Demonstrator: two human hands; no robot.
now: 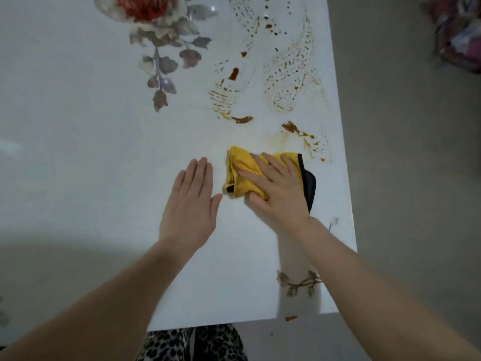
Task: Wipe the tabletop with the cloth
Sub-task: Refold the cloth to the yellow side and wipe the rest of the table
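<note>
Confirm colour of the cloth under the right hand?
Cloth is yellow with black trim; head view.

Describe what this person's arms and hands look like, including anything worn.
The left hand and right hand are bare: no gloves, rings, watch or bracelets show. Both forearms are uncovered to the picture's edge, with no sleeves in view. A leopard-print garment shows at the bottom.

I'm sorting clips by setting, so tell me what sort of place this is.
Probably a home dining area: a glossy white table with a printed flower, brown food stains on it, and a yellow cloth pressed under the right hand.
</note>
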